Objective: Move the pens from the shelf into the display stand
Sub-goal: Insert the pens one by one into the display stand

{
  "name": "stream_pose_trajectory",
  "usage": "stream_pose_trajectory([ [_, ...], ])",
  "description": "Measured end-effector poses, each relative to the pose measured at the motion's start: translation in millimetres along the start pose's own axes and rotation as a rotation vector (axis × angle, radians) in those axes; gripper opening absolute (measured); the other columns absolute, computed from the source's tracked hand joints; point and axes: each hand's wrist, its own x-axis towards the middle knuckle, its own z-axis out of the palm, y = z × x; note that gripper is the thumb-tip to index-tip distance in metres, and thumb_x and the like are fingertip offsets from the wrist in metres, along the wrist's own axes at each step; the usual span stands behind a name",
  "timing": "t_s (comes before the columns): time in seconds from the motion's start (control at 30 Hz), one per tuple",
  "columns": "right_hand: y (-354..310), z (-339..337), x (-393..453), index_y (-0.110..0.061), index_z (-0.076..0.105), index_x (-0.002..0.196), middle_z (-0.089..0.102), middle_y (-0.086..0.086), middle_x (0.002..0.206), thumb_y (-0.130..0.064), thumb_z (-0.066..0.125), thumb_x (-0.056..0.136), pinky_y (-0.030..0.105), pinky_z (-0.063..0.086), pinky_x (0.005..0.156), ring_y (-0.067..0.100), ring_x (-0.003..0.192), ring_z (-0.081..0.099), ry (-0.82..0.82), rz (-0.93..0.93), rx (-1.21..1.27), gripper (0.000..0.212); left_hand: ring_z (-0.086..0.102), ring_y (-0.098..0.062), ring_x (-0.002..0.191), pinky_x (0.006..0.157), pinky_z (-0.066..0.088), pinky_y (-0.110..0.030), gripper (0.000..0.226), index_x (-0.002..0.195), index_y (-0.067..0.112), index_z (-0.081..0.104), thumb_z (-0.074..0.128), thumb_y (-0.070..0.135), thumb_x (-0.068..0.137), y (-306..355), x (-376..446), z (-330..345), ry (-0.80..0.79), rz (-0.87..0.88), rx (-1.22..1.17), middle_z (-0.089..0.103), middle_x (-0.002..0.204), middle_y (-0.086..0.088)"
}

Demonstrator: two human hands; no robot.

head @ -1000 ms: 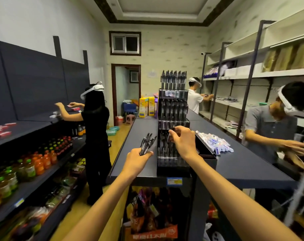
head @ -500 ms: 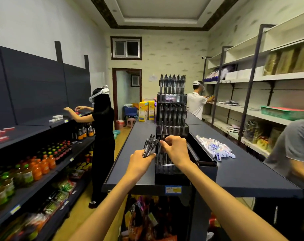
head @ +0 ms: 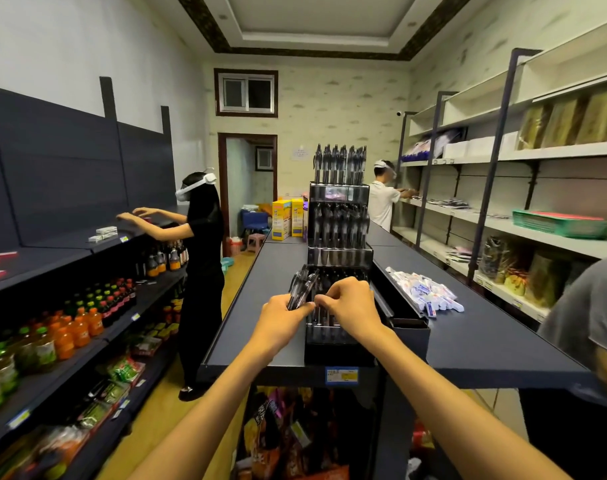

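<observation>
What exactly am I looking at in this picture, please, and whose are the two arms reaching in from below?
There is no machine here. The picture comes from a wide-angle camera worn on a person's head, so the bare arms are that person's own. They stand at a dark grey shop counter. On it stands a tall black tiered display stand, its tiers holding upright dark pens, and beside it lies a heap of small white and blue packets. The left hand grips a bundle of dark pens. The right hand reaches its curled fingers towards that bundle; whether it pinches a pen, I cannot tell.
</observation>
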Motion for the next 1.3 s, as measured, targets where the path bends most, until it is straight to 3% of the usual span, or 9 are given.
stream_pose_trajectory([
  [0.1,-1.4,-12.8,-0.9,-0.011,0.08,0.081,0.076,0.003,0.075,-0.018,0.071,0.085,0.031,0.058,0.074,0.016,0.075,0.071,0.034,0.008,0.106,0.012,0.044,0.001,0.04,0.039,0.033,-0.015,0.023,0.064,0.051,0.062,0.069,0.053,0.086,3.1,0.4,2.1,0.001,0.021,-0.009,0.052,0.045,0.019],
  [0.23,-2.7,-24.7,-3.9,-0.008,0.077,0.092,0.078,0.008,0.081,-0.02,0.069,0.092,0.036,0.064,0.079,0.025,0.079,0.077,-0.19,0.148,0.672,0.015,0.046,0.002,0.043,0.039,0.03,-0.011,0.023,0.064,0.039,0.064,0.071,0.045,0.086,4.4,1.7,5.0,0.041,0.034,-0.017,0.053,0.047,0.018],
  [0.37,-0.4,-21.7,-8.9,-0.016,0.079,0.091,0.078,0.003,0.084,-0.043,0.08,0.085,0.027,0.059,0.075,0.017,0.081,0.076,-0.237,0.072,0.618,0.027,0.054,0.002,0.047,0.038,0.034,-0.012,0.018,0.067,0.031,0.066,0.068,0.03,0.085,7.9,0.2,12.3,-0.005,0.054,0.034,0.062,0.055,0.016],
  [0.6,3.2,-23.0,-9.9,-0.01,0.076,0.093,0.079,0.006,0.087,-0.027,0.075,0.091,0.031,0.061,0.079,0.019,0.085,0.077,-0.228,0.138,0.777,0.017,0.053,-0.001,0.043,0.039,0.035,-0.014,0.017,0.066,0.025,0.061,0.068,0.019,0.081,14.6,-0.6,15.7,-0.061,0.084,0.103,0.06,0.051,0.015],
  [0.73,2.0,-23.6,-3.4,0.002,0.067,0.093,0.076,0.022,0.088,-0.012,0.054,0.102,0.034,0.063,0.065,0.032,0.076,0.077,-0.108,0.314,0.916,0.021,0.043,-0.002,0.037,0.036,0.032,-0.016,0.024,0.059,0.022,0.053,0.071,0.02,0.075,14.1,3.2,13.2,-0.035,0.048,0.116,0.051,0.043,0.014],
  [0.9,9.5,-27.6,10.3,-0.002,0.061,0.094,0.074,0.021,0.092,-0.014,0.047,0.106,0.043,0.064,0.069,0.027,0.073,0.077,0.103,0.33,0.845,0.022,0.041,-0.006,0.043,0.04,0.029,-0.018,0.037,0.05,0.023,0.045,0.068,0.028,0.079,2.9,3.9,8.0,0.073,0.014,0.19,0.047,0.041,0.014],
  [1.03,23.4,-28.0,13.4,-0.005,0.067,0.09,0.073,0.011,0.079,-0.022,0.056,0.104,0.05,0.061,0.073,0.025,0.071,0.073,0.276,0.093,0.334,0.024,0.046,-0.019,0.049,0.048,0.031,-0.029,0.034,0.054,0.04,0.051,0.059,0.053,0.085,-2.4,5.5,1.4,0.182,-0.062,0.252,0.043,0.042,0.007],
  [1.2,20.4,-17.9,6.4,-0.009,0.069,0.097,0.069,0.003,0.074,-0.023,0.059,0.103,0.046,0.059,0.068,0.016,0.066,0.068,0.285,-0.047,0.198,0.018,0.052,-0.019,0.051,0.048,0.031,-0.029,0.054,0.053,0.024,0.044,0.05,0.068,0.084,-7.7,10.2,-2.1,0.218,-0.021,0.267,0.047,0.045,0.007],
  [1.3,16.7,-12.2,5.6,-0.009,0.068,0.101,0.069,0.002,0.075,-0.022,0.059,0.103,0.045,0.06,0.066,0.016,0.066,0.069,0.261,-0.084,0.201,0.016,0.045,-0.015,0.046,0.047,0.03,-0.029,0.042,0.055,0.03,0.049,0.048,0.065,0.078,-5.1,9.7,-1.7,0.199,0.004,0.261,0.047,0.043,0.01],
])
